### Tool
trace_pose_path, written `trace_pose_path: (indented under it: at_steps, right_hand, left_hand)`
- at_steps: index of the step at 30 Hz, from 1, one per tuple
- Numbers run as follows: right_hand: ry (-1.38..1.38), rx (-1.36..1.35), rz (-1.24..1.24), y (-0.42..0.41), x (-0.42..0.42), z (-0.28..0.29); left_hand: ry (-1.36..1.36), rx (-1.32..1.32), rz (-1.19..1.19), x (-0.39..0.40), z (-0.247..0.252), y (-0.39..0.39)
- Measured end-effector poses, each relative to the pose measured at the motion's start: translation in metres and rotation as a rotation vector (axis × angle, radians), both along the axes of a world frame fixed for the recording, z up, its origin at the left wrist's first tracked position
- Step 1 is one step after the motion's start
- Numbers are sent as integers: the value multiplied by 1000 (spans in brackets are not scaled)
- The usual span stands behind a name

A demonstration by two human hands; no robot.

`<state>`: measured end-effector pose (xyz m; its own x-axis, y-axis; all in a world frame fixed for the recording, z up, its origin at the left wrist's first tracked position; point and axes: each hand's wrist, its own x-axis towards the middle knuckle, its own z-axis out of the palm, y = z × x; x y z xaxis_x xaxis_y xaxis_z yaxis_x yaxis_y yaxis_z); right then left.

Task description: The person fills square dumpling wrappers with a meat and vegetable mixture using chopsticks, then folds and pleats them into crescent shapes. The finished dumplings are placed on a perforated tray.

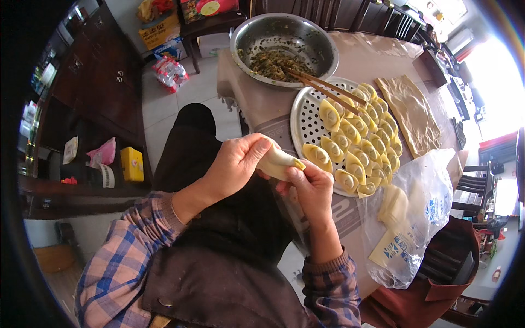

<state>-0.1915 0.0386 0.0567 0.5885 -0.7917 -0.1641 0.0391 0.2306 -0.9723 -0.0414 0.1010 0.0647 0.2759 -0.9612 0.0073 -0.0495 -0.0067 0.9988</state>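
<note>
Between my two hands, above my lap, is a folded wonton [275, 163] in a pale yellow wrapper. My left hand [242, 162] pinches its left end, thumb on top. At the other end, the thumb and fingers of my right hand [310, 184] grip a yellowish corner. Just beyond my right hand, a round perforated metal tray [308, 119] holds many shaped wontons [356, 166]. A steel bowl [284, 22] with chopped green-brown filling [279, 65] stands behind it. Wooden chopsticks [328, 88] reach from the filling out over the tray.
Right of the tray, a clear plastic bag [410, 221] with printing holds square wrappers [393, 205]. A folded brown cloth [410, 112] lies on the covered table [262, 108]. A dark wooden cabinet [94, 82] stands at left. Shrink-wrapped bottles [170, 74] sit on the floor.
</note>
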Motion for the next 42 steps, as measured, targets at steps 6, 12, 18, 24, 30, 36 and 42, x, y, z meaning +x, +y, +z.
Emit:
trace_pose_path:
  at_steps: [6, 12, 18, 24, 30, 36, 42]
  right_hand:
    - [110, -144, -92, -3, -2, -6]
    - [63, -174, -236, -1, 7, -3]
    - [237, -319, -379, 6, 22, -5]
    - [219, -308, -534, 15, 42, 3]
    - [-146, -22, -651, 22, 65, 15]
    - [-345, 212, -543, 23, 88, -8]
    - [-663, 417, -459, 20, 110, -21]
  left_hand:
    - [-182, -47, 36, 0, -5, -8]
    - [24, -7, -15, 6, -5, -20]
    - [-171, 37, -59, 19, -21, -26]
    - [-136, -185, -102, 34, -18, -33]
    - [236, -22, -319, 56, -10, -32]
    - [381, 34, -200, 69, -25, -18]
    - [660, -52, -24, 81, -35, -16]
